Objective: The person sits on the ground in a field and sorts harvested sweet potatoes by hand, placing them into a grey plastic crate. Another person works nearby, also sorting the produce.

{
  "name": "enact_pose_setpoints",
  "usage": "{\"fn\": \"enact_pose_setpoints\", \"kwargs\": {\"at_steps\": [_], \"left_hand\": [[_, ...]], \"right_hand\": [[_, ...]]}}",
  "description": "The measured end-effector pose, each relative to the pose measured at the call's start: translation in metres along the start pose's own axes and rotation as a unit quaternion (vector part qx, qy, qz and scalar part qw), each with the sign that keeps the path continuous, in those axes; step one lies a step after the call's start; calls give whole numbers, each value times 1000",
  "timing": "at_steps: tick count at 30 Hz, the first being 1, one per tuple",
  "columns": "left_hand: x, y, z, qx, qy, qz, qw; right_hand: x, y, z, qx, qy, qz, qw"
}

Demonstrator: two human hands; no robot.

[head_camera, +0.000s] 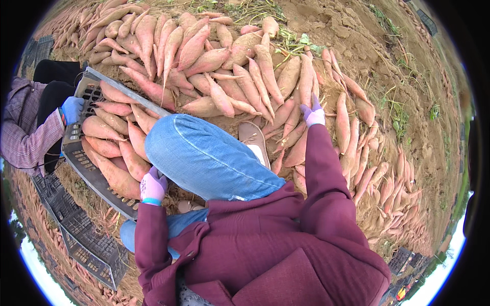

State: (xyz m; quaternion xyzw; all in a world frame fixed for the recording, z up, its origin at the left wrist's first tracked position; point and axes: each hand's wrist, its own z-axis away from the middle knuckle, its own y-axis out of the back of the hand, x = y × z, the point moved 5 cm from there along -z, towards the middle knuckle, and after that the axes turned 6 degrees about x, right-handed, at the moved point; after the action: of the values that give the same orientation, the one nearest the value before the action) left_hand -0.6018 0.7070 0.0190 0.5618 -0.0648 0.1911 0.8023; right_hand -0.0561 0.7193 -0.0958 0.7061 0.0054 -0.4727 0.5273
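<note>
My right hand (pixel 314 111), in a light purple glove, reaches to the lower end of a long sweet potato (pixel 306 78) in the row on the soil; its fingers touch it, but whether they close round it I cannot tell. Beside my knee, my left hand (pixel 154 186), gloved alike, is at the near edge of a black plastic crate (pixel 100 191), close to a large sweet potato (pixel 121 179); its grip is partly hidden. Several sweet potatoes lie in the crate, which my knee partly covers. More sweet potatoes (pixel 208 63) lie heaped in front of my shoe.
A co-worker's blue-gloved hand (pixel 72 109) is at the crate's far left side. Black crates (pixel 86 233) stand on the ground at lower left. Cut vines (pixel 293 42) lie beyond the heap, with loose soil (pixel 337 23) to the right. My shoe (pixel 253 138) stands close to the sweet potatoes.
</note>
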Motion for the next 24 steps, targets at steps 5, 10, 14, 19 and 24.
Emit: {"fn": "enact_pose_setpoints", "kwargs": {"at_steps": [5, 10, 14, 19, 24], "left_hand": [[-8, -4, -5, 0, 10, -3, 1000], [-4, -4, -4, 4, 3, 6, 1000], [-8, -3, -4, 11, 8, -31, 999], [-7, -4, -5, 17, -18, -2, 1000], [10, 6, 1, 25, -25, 30, 999]], "right_hand": [[33, 34, 22, -152, -282, -555, 767], [24, 52, 44, -140, -263, -653, 696], [20, 46, 43, -166, -250, -692, 656], [17, 44, 44, -218, -225, -680, 663], [-19, 44, 49, -292, -169, -640, 690]]}}
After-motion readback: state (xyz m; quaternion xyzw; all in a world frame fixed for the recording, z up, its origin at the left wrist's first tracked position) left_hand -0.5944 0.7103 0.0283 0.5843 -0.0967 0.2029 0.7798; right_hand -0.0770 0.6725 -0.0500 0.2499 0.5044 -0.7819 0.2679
